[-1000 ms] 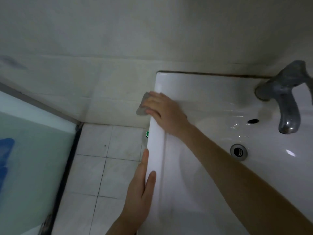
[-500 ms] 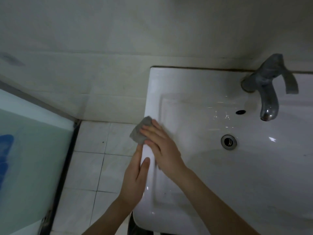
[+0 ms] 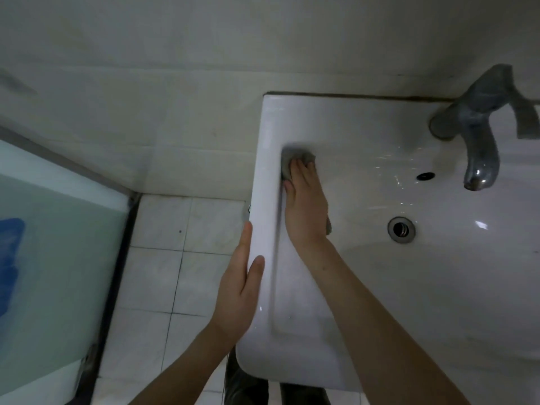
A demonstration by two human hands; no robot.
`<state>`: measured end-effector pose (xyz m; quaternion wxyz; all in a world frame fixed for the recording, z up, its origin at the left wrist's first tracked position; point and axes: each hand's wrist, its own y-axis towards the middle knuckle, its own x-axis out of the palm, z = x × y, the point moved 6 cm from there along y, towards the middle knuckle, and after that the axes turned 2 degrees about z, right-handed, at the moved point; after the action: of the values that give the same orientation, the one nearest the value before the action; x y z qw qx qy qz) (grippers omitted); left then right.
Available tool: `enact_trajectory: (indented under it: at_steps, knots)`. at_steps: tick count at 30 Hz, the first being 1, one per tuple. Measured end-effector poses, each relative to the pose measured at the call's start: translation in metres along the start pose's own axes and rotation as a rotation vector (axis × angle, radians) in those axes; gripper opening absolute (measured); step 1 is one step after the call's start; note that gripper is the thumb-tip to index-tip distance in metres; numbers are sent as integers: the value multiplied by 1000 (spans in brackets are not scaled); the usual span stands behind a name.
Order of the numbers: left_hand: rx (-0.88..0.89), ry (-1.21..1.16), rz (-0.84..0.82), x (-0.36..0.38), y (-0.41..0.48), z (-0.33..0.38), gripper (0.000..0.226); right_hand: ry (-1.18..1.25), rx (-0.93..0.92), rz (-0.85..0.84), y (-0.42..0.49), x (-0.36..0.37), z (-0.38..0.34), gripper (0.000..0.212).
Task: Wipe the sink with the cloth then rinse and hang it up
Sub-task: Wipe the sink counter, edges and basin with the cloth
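Note:
A white ceramic sink (image 3: pixel 344 121) fills the right half of the view, fixed against the wall. My right hand (image 3: pixel 306 209) lies flat on a grey cloth (image 3: pixel 295 154), pressing it onto the inner left side of the basin near the far corner; most of the cloth is hidden under the hand, with a bit showing by the wrist. My left hand (image 3: pixel 239 290) rests flat against the sink's outer left rim, thumb on top, holding nothing.
A dull metal tap (image 3: pixel 479 133) stands at the sink's back right, spout over the basin. The drain (image 3: pixel 401 230) and overflow hole (image 3: pixel 425 175) sit below it. White floor tiles (image 3: pixel 163 276) lie left of the sink; a frosted glass panel (image 3: pixel 49 264) stands at far left.
My right hand slid the cloth from the sink's outer left rim into the basin and up toward the far left corner. My left hand stayed on the rim.

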<state>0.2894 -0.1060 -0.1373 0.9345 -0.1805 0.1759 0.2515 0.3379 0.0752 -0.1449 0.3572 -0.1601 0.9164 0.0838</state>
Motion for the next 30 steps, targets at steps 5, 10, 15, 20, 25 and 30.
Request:
enact_trajectory:
  at_steps: [5,10,15,20,25,30]
  knots:
    - [-12,15,-13,1,-1,-3,55,47,-166,-149,-43,-17,7,47]
    - [38,17,-12,0,-3,8,57,327,-26,-355,-122,-41,34,40]
    - [-12,-16,3,1,-3,8,59,478,291,-419,-132,-94,70,32]
    - [-12,22,45,1,-3,6,56,775,814,157,-74,-130,150,18]
    - [10,27,84,0,-1,4,55,496,821,421,-16,-83,173,41]
    - [1,63,74,-1,-2,2,54,391,681,151,-37,-6,112,57]
